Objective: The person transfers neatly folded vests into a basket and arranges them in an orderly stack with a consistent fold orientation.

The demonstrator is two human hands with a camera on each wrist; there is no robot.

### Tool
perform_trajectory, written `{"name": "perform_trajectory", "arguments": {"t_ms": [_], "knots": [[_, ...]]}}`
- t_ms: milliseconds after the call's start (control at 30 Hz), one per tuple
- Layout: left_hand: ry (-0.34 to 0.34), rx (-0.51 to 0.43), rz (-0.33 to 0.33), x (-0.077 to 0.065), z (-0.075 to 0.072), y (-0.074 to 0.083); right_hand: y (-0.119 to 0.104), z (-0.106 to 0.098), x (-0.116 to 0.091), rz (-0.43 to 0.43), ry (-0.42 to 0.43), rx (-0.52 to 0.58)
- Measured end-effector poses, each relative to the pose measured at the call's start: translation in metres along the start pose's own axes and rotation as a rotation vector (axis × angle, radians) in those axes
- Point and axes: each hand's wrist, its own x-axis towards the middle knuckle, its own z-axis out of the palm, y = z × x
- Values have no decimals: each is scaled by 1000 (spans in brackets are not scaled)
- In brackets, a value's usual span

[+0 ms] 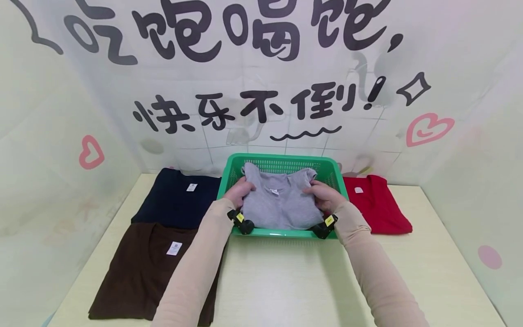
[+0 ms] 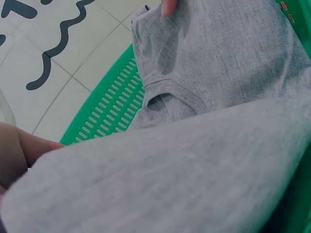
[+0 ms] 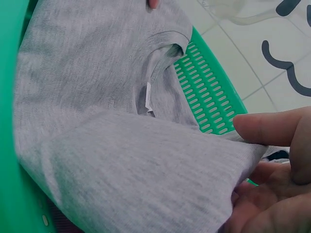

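A grey T-shirt [image 1: 282,206] with a white neck label lies folded inside the green plastic basket [image 1: 282,233]. At its left shoulder edge, my left hand [image 1: 240,191] pinches the cloth. My right hand [image 1: 327,196] pinches the opposite shoulder edge, thumb on top, and the right wrist view shows the right hand [image 3: 277,170] with fingers under the fabric. Between the hands the collar sags a little. In the left wrist view the near part of the grey T-shirt [image 2: 160,179] bulges up and hides most of the left hand [image 2: 24,153].
Left of the basket lie a folded navy shirt [image 1: 175,200] and, nearer, a folded brown shirt [image 1: 143,272], which the left sleeve partly covers. On the right is a folded red shirt [image 1: 380,204]. A printed curtain [image 1: 261,81] hangs behind the pale table [image 1: 278,286].
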Motion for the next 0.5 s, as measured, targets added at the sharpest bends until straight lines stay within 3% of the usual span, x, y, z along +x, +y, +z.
{"name": "perform_trajectory", "arguments": {"t_ms": [67,233,367,400,467,500], "knots": [[2,-7,5,9,-2,-5,0,0,0,8,-1,1],[-13,-40,6,16,-2,-9,-1,0,-1,37,9,-7],[-22,-18,13,81,-15,-42,-1,0,-1,41,4,-17],[-34,-21,21,83,-16,-45,0,0,-1,43,5,-18],[-44,-28,6,114,-23,-60,0,0,-1,45,5,-19],[-56,-32,6,116,-24,-60,0,0,-1,49,8,-19]]}}
